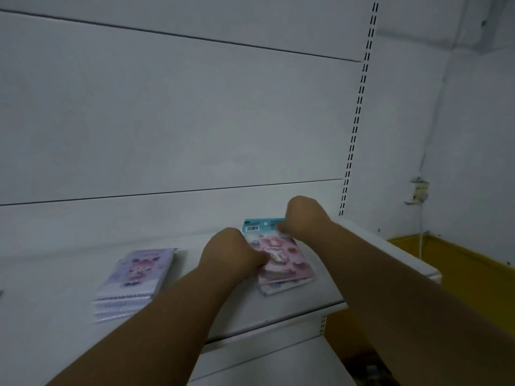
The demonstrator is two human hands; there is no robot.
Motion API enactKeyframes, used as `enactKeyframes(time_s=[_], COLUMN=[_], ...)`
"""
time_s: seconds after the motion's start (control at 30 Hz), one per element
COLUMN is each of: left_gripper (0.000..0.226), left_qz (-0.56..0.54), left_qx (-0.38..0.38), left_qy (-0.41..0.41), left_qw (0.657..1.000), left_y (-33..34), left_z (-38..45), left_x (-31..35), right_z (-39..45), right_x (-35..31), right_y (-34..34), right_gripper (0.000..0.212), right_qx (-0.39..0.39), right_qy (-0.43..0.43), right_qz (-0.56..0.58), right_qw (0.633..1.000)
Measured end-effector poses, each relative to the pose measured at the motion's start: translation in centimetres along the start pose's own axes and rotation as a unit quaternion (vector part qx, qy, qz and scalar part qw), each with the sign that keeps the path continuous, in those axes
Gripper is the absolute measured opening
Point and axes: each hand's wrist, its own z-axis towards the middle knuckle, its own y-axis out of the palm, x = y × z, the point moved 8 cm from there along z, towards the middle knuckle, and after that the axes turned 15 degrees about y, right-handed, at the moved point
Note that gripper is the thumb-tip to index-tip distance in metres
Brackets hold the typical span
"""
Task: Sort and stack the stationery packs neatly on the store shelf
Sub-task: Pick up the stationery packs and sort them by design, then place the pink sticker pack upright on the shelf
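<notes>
The pink pack (281,260) lay atop its small stack at the right of the shelf (195,299), well apart from the purple stack (131,282), the left hand (231,253) and right hand (303,215) pinching its edges, best squared flush before release.

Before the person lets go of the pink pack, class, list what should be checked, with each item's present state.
1. Left hand grips the pink plastic-wrapped stationery pack: ok.
2. Right hand pinches its blue header card: ok.
3. Pink pack lies square on the pack beneath: not ok, the edges are offset.
4. Purple plastic-wrapped pack stack stands apart on the white metal shelf: ok.
5. Purple stack edges aligned: cannot tell.
</notes>
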Motion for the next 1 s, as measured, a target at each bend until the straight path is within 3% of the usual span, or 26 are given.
enactKeyframes(time_s=[0.17, 0.33, 0.6, 0.83, 1.0], left_gripper=[0.037, 0.037, 0.037, 0.052, 0.057], left_qz=[0.08, 0.1, 0.188, 0.251, 0.209], left_qx=[0.035, 0.113, 0.182, 0.13, 0.044], left_qy=[0.019, 0.057, 0.003, -0.097, -0.132], left_qw=[0.996, 0.987, 0.965, 0.954, 0.968], left_y=[-1.6, -7.5, -21.2, -28.5, -27.9], left_z=[-0.7, -3.5, -12.1, -20.1, -20.5], left_x=[0.1, -1.6, -13.7, -27.6, -31.4], right_z=[-2.5, -8.2, -19.6, -28.5, -30.9], right_x=[-1.8, -9.3, -24.4, -35.2, -37.9], right_y=[-1.1, -3.4, -3.1, 1.4, 5.1], right_gripper=[0.036, 0.033, 0.037, 0.033, 0.034], right_qx=[0.059, 0.068, 0.039, 0.005, -0.012], right_qy=[-0.064, -0.199, -0.314, -0.325, -0.284], right_qz=[0.063, 0.124, 0.16, 0.157, 0.119], right_qw=[0.994, 0.97, 0.935, 0.932, 0.951])
